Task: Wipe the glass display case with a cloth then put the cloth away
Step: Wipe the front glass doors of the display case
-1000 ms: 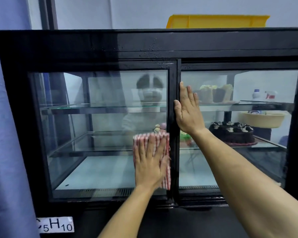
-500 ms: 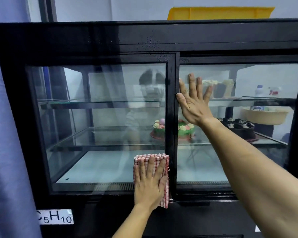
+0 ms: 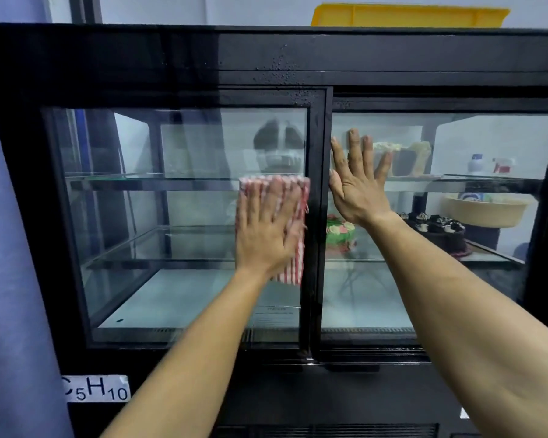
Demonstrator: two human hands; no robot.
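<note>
Left hand (image 3: 266, 229) flat, fingers (image 3: 274, 197) straight, pressing red-striped cloth (image 3: 293, 248) against display case (image 3: 184, 67) left pane. At 3 o'clock, right hand (image 3: 358, 191) splayed on right pane, holding nothing, forearm extended.

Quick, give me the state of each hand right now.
Left hand: open, flat, pressing the red-striped cloth on the left glass door.
Right hand: open, flat on the right glass door.

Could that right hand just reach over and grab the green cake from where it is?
Probably not. The right hand lies flat on the outside of the right glass door, and the green cake sits on a shelf behind that glass. The door looks closed, so it would need sliding open first.
</note>
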